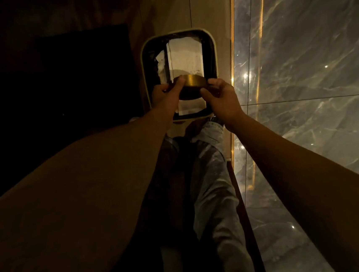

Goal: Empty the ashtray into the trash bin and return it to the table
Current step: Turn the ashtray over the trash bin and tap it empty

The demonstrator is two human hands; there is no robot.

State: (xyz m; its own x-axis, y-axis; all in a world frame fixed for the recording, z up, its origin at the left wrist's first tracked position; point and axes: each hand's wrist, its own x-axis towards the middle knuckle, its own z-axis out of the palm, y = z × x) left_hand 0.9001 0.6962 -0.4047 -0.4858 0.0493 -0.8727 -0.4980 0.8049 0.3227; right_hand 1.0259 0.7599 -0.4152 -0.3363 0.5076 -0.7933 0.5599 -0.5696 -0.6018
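Observation:
A round brass-coloured ashtray (190,86) hangs over the open trash bin (211,45), tipped away from me so its outer wall faces the camera. My left hand (165,92) grips its left side and my right hand (218,94) grips its right side. The bin is a rounded rectangle with a pale rim and a dark liner. White crumpled paper (185,54) lies inside it. The inside of the ashtray is hidden from view.
A glossy grey marble wall (309,57) with lit gold strips (234,42) runs along the right. Dark furniture (70,80) fills the left side. My legs in grey trousers (213,176) stand just before the bin on a pale floor.

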